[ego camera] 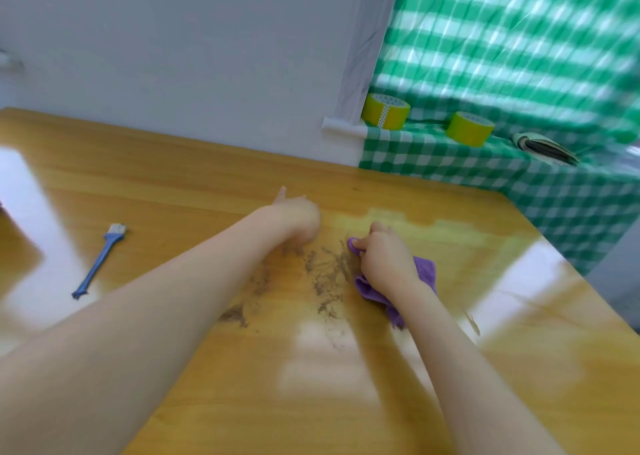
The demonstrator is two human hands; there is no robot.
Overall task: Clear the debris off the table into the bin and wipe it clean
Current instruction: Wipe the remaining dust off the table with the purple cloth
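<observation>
Brown debris (329,271) lies smeared across the middle of the table (173,184), at frame centre. Just right of it, the right hand (384,257) grips a bunched purple cloth (424,271), fingers curled round it, pressing it to the wood. The left hand (298,215) reaches above the debris; it is blurred, so I cannot tell how its fingers lie. A blue brush (100,260) lies at left. Two yellow tape rolls (386,111) sit upper right.

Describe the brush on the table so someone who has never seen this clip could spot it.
On the wooden table, look to the left side, well away from the dirt smear. The brush lies flat there on bare wood. It is the only blue item: a thin handle with pale bristles at its far end, unlike the purple cloth gripped by the right hand.
</observation>
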